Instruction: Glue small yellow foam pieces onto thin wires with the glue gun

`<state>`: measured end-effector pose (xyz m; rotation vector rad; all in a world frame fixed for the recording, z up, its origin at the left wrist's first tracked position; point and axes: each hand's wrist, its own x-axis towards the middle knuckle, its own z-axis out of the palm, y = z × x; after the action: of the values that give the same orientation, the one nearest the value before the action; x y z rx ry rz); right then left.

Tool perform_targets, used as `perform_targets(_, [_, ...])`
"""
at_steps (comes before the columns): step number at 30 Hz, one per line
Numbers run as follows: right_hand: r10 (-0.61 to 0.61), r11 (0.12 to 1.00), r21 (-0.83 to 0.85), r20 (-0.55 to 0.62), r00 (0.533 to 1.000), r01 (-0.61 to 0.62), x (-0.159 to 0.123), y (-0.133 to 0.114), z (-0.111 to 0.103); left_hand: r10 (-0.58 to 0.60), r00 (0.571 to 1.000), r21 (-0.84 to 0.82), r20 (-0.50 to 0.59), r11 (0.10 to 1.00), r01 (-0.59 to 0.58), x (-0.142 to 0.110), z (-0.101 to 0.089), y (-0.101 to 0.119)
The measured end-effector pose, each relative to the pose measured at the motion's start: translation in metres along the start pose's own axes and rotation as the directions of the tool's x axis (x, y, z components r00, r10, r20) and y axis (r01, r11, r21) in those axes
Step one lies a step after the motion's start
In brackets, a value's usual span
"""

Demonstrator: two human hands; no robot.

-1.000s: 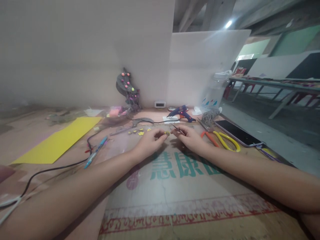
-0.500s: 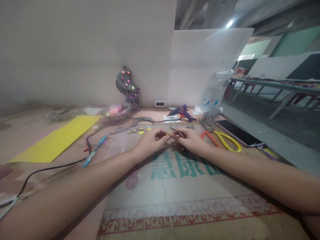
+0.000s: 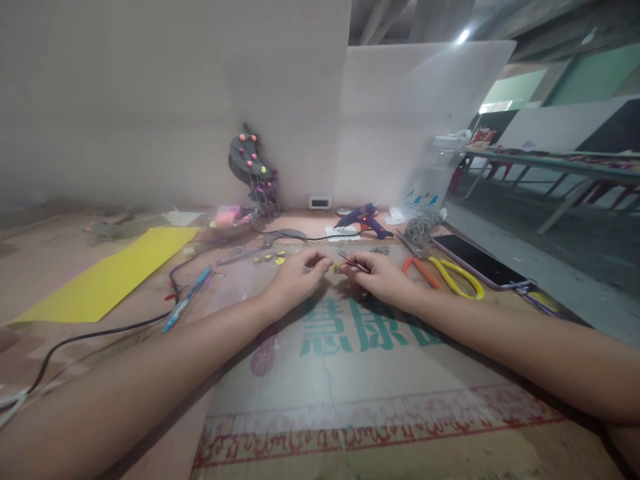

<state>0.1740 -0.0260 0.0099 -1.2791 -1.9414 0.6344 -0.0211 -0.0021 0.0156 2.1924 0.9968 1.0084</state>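
Over the printed board [image 3: 300, 393], my two hands are close together. My left hand [image 3: 301, 275] is closed in a pinch, its fingertips at a tiny yellow piece [image 3: 335, 268] between the hands. A thin, dark, pointed tool [image 3: 354, 263], which looks like tweezers, lies in the closed fingers of my right hand [image 3: 376, 272]. Those fingertips also meet the yellow piece, so which hand bears it is hard to tell. Just left of my left hand lie several small yellow flowers [image 3: 280, 261].
Scissors with orange and yellow handles [image 3: 463, 283] and a phone [image 3: 480, 262] lie right. Behind are a blue glue gun [image 3: 364, 220], grey yarn [image 3: 423, 228] and a clear bottle [image 3: 435, 177]. Yellow paper [image 3: 110, 277], a blue pen [image 3: 187, 300] and a black cable [image 3: 105, 328] lie left.
My hands have drawn slightly apart, with the left fingertips shifting left and the yellow piece showing more. The view has tilted a little.
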Motion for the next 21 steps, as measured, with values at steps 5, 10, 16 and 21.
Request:
perform_targets(5, [0.021,0.999,0.040,0.004,1.000,-0.022,-0.0010,-0.0004,-0.0004,-0.005,1.000,-0.009,0.006,1.000,0.005,0.0003,-0.0010,0.0030])
perform_targets(10, [0.037,0.998,0.040,-0.003,0.999,-0.037,-0.0008,0.0006,-0.0001,-0.016,0.999,-0.029,0.052,0.999,0.018,0.0008,0.0001,0.0032])
perform_targets(16, [0.054,0.997,0.056,0.008,0.998,-0.055,-0.0012,-0.0004,0.0001,-0.007,0.995,-0.028,0.095,1.000,0.010,-0.0006,0.0002,0.0034])
perform_targets(21, [0.075,0.994,0.082,0.019,0.997,-0.076,-0.0020,-0.0032,0.0003,-0.020,0.993,-0.016,0.115,1.000,0.022,-0.0002,0.0015,0.0008])
